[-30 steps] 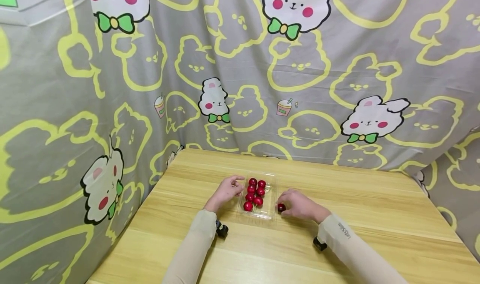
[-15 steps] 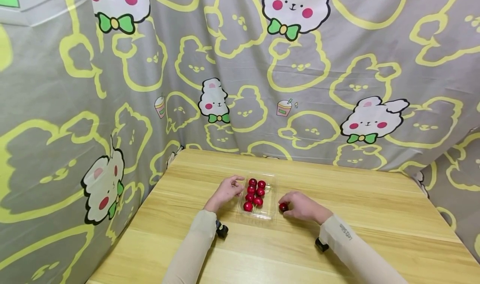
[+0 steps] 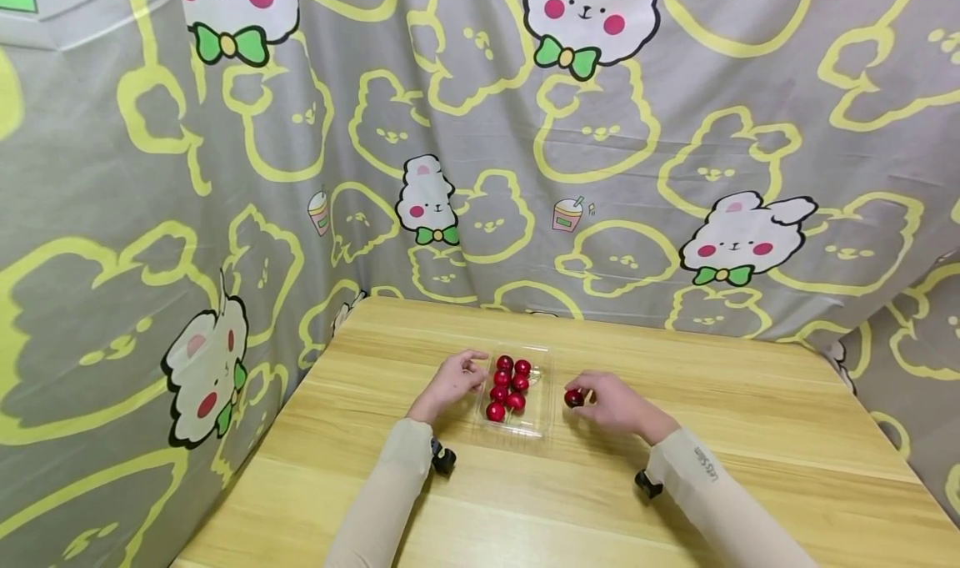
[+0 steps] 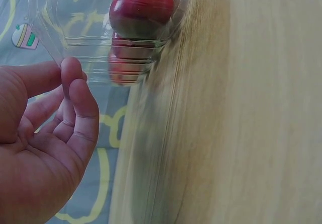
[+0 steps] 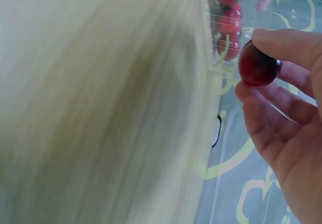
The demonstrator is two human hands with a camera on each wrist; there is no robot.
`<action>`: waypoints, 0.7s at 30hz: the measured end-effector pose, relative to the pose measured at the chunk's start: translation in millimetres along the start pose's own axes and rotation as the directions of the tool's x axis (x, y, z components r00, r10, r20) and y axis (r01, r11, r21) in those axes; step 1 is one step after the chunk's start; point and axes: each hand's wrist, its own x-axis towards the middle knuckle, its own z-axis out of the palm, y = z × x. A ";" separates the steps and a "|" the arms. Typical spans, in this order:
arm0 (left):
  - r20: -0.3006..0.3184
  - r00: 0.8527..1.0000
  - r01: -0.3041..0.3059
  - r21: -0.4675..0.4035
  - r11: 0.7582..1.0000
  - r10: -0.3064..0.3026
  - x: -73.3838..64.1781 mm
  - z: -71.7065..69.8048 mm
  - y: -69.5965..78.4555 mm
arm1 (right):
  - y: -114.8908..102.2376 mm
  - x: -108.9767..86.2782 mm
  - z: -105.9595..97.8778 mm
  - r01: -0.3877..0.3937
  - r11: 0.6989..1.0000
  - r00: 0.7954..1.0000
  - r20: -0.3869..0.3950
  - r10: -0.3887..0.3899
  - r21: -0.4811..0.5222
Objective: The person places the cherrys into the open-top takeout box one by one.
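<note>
A clear plastic box (image 3: 542, 422) stands on the table with several red cherries (image 3: 516, 401) lying in two rows inside. My left hand (image 3: 455, 382) is at the box's left side; in the left wrist view its thumb and index finger (image 4: 84, 98) pinch the rim. To the right of the box, my right hand (image 3: 611, 403) holds a dark red cherry (image 3: 573, 398). The right wrist view shows this cherry (image 5: 257, 65) between thumb and fingertips, off the wood and apart from the box.
The wooden table (image 3: 495, 501) reaches back to a grey curtain (image 3: 480, 134) printed with cartoon animals, which also hangs along the left side. A small black camera (image 3: 444, 461) is strapped at the left wrist, another black camera (image 3: 648, 485) at the right.
My right hand has moved a little to the right and away from me with the dark cherry, which now looks lifted. The left hand and the box have stayed in place.
</note>
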 end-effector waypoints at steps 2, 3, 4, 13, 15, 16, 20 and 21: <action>0.002 1.000 -0.008 0.003 1.000 0.008 -0.1 -0.2 0.1 | -1.0 0.8 -2.3 0.031 0.999 0.999 -0.033 -0.032 -0.025; 0.004 1.000 -0.011 0.002 1.000 0.011 -0.2 -0.3 0.2 | -1.0 1.3 -3.1 0.046 0.998 0.998 -0.049 -0.048 -0.036; 0.005 1.000 -0.015 -0.001 1.000 0.015 -0.4 -0.4 0.6 | -1.0 2.0 -3.9 0.057 0.997 0.996 -0.065 -0.060 -0.047; 0.007 1.000 -0.006 -0.006 1.000 0.006 -1.2 -0.8 0.8 | -9.0 8.3 -7.7 0.075 0.995 0.991 -0.108 -0.081 -0.061; 0.006 1.000 -0.002 -0.003 1.000 0.002 -1.2 -0.7 0.6 | -11.7 10.2 -7.7 0.087 0.995 0.989 -0.117 -0.093 -0.053; 0.005 1.000 -0.002 -0.003 1.000 0.002 -1.1 -0.8 0.5 | -13.4 11.1 -7.8 0.096 0.994 0.988 -0.120 -0.101 -0.046; 0.003 1.000 -0.008 0.003 1.000 0.008 -0.7 -0.9 0.5 | -20.4 14.3 -7.7 0.123 0.992 0.984 -0.127 -0.122 -0.006; 0.003 1.000 -0.008 0.005 1.000 0.008 -0.6 -0.9 0.5 | -22.1 14.9 -7.6 0.124 0.992 0.984 -0.127 -0.123 -0.002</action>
